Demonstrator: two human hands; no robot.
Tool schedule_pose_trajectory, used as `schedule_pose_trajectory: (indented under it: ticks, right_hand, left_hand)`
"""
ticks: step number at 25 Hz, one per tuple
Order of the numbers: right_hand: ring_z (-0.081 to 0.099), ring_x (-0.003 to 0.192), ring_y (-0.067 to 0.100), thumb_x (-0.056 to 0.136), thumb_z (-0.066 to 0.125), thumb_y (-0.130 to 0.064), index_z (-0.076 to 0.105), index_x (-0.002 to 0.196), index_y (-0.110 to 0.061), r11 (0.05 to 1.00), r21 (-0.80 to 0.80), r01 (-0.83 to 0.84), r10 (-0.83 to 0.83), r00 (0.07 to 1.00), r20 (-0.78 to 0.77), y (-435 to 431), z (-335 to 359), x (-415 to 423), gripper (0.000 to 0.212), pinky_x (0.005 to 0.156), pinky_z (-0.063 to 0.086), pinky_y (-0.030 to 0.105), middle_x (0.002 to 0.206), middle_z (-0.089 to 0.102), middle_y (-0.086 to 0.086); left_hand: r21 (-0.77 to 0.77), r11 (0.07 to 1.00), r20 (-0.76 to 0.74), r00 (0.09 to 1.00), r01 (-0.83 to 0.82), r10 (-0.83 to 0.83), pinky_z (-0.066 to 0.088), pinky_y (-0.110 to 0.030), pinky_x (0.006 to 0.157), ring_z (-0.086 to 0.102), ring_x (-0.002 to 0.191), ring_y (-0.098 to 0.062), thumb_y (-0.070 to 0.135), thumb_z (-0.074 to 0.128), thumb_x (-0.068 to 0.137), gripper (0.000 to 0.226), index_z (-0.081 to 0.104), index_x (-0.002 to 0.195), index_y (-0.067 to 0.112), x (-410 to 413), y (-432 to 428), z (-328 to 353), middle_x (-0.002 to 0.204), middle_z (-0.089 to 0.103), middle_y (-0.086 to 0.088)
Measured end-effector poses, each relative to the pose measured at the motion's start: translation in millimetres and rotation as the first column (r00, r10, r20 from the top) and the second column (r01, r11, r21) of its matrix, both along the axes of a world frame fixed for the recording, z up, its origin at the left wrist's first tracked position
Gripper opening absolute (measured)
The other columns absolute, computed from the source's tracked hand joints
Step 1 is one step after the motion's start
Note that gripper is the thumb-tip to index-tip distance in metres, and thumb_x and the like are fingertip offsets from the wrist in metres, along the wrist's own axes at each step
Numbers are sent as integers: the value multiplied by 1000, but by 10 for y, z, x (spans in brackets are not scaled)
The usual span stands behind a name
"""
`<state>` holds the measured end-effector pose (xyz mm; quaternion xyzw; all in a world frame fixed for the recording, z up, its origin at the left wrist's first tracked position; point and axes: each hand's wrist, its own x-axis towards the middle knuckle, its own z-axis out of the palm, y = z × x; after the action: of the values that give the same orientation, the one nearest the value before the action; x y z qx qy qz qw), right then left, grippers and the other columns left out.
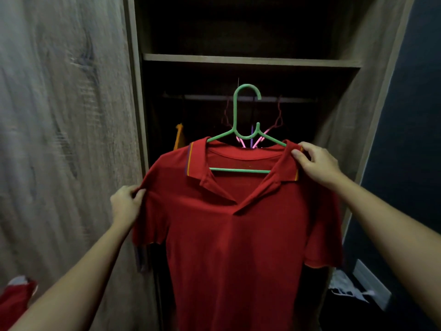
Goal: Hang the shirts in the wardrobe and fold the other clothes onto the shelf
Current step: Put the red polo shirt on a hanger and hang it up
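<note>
Both forearms reach up and forward from the lower corners. The left hand [126,204] is raised to chest height and the right hand [317,163] sits higher, wrist bent inward. Between them a red polo shirt [233,235] hangs on a green hanger [235,111] in front of the open wardrobe [338,130], below the front edge of its shelf [250,60].

The hanger's hook overlaps the rail [202,97]; whether it rests on it cannot be told. Pink hangers [278,118] hang just behind the hook, and an orange garment [179,137] hangs towards the rail's left end. The wooden door [59,115] stands close on the left.

The left fingers [139,194] pinch the shirt's shoulder seam. The right fingers [307,149] and thumb clamp the collar over the hanger's arm.
</note>
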<state>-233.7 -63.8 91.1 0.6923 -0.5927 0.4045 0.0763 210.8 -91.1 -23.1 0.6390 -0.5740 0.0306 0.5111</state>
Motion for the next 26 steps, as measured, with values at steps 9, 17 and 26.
schedule_pose_trajectory:
  ticks: [9, 17, 26]
  right_hand:
    - [59, 103, 25, 94, 47, -40, 61, 108, -26, 998, -3, 64, -64, 997, 52, 48, 82, -120, 25, 83, 41, 35, 105, 67, 4]
    - [60, 102, 25, 94, 46, -41, 61, 102, -26, 998, -11, 56, -55, 996, 63, 114, 171, -185, 23, 82, 41, 36, 100, 67, 4]
    - [61, 102, 24, 92, 46, -44, 61, 105, -29, 999, 15, 38, -38, 999, 9, 83, 22, -59, 24, 85, 45, 38, 102, 68, 1]
  left_hand:
    - [191, 722, -550, 682, 665, -482, 55, -29, 82, 67, 93, -19, 15, 58, 91, 18, 65, 107, 9, 172, 157, -180, 103, 71, -8]
    - [200, 946, -113, 965, 255, -236, 44, -27, 78, 63, 93, -19, 19, 58, 93, 22, 69, 104, 5, 160, 183, -486, 94, 69, -3]
    - [-180, 982, -94, 993, 57, -75, 43, -15, 79, 62, 92, -31, -7, 53, 79, 36, 59, 114, 0, -109, 334, 190, 106, 64, -17]
